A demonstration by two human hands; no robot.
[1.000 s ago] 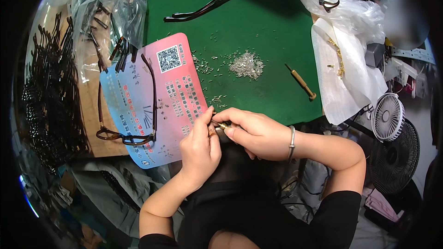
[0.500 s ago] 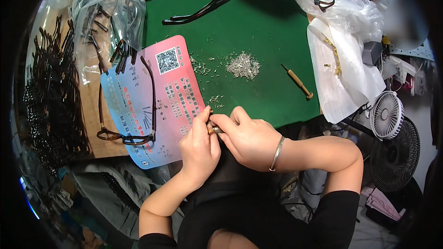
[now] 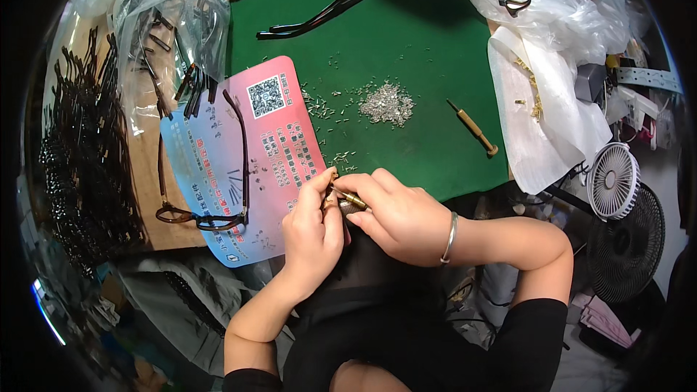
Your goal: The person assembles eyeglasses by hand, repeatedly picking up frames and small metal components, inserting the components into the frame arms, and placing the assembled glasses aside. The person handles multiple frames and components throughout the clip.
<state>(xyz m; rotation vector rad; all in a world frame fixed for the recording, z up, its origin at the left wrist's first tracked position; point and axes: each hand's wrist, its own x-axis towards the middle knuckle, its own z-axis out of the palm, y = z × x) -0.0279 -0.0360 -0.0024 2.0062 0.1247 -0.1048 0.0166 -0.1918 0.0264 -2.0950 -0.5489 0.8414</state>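
Near the front edge of the green mat, my two hands meet. My left hand (image 3: 312, 226) is closed, thumb and fingers pinching a small brown and gold piece (image 3: 332, 177); most of it is hidden, so its kind is unclear. In my right hand (image 3: 406, 219) is a brass screwdriver (image 3: 351, 197), its thin tip pointing left against that piece. Beyond my hands lie a pile of tiny silver screws (image 3: 387, 104) and several scattered ones. To the left, a pair of dark glasses (image 3: 221, 221) rests on a pink and blue printed sheet (image 3: 287, 112), temples stretched away from me.
On the green mat (image 3: 428, 152) lie a second brass screwdriver (image 3: 473, 131) and dark temples (image 3: 316, 18). Many temples (image 3: 87, 145) are heaped at far left, beside a clear bag (image 3: 174, 7). White wrapping (image 3: 534, 131), a white fan (image 3: 613, 180) and a black fan (image 3: 626, 247) stand right.
My right hand has shifted slightly right and turned, so the brass screwdriver now shows between its fingers. My left hand stays pinched on the small piece. The whole view has shifted slightly.
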